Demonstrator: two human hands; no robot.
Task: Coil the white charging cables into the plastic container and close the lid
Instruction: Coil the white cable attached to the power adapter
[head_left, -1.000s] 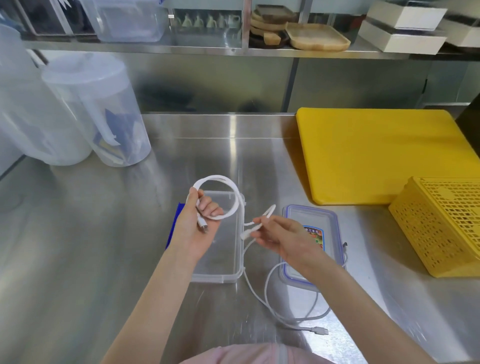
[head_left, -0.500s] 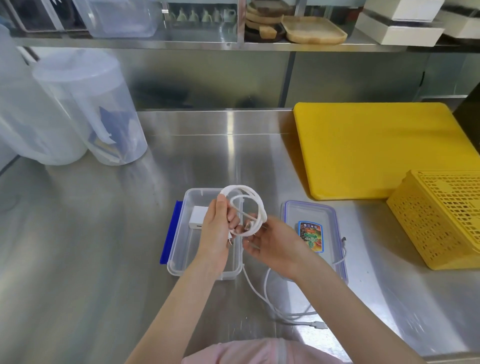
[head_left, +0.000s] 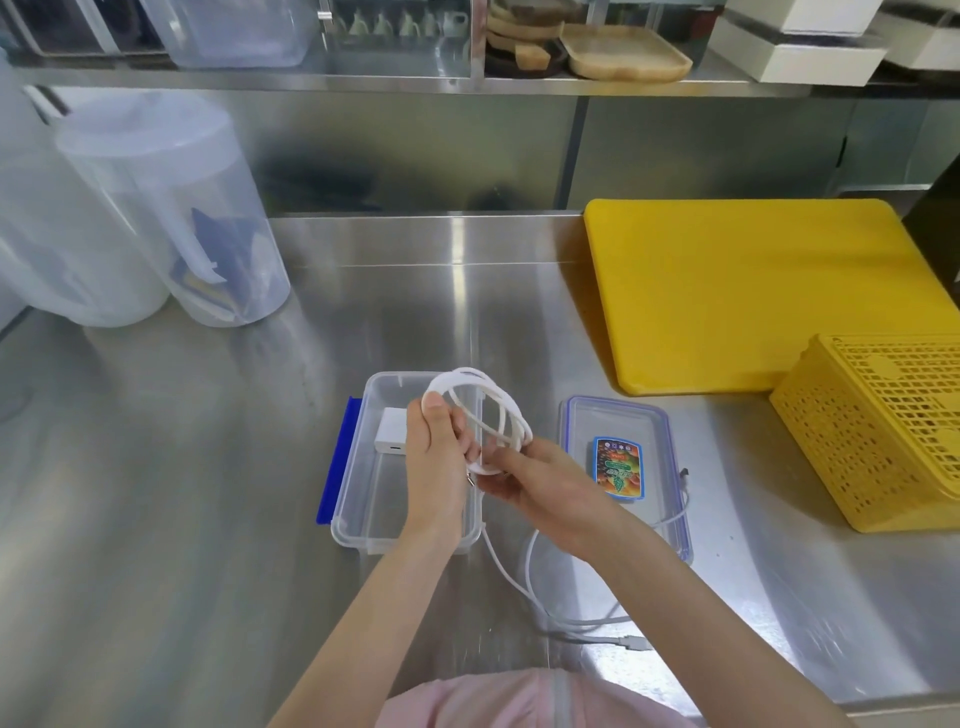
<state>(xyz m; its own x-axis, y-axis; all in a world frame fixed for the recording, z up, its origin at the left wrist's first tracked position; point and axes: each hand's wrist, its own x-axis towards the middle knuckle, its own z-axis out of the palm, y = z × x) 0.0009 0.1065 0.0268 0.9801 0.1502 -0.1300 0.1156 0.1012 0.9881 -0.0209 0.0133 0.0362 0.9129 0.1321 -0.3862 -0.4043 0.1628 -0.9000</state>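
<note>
A white charging cable (head_left: 483, 408) is wound into several loops above the clear plastic container (head_left: 358, 467). My left hand (head_left: 439, 457) grips the loops at their left side. My right hand (head_left: 530, 480) pinches the coil at its lower right edge. Inside the container lies a white charger block (head_left: 390, 439). The lid (head_left: 665, 431), clear with a blue rim and a colourful label, lies flat to the container's right. A second white cable (head_left: 540, 603) trails loose on the steel table below my hands, its plug near the front edge.
A yellow cutting board (head_left: 753, 291) lies at the back right, a yellow perforated basket (head_left: 883, 431) in front of it. Two translucent pitchers (head_left: 171, 218) stand at the back left. A blue strip (head_left: 337, 462) lies along the container's left side. A shelf runs above.
The single loop in my left hand has grown into several loops. My right hand has come in from the right and now meets the coil.
</note>
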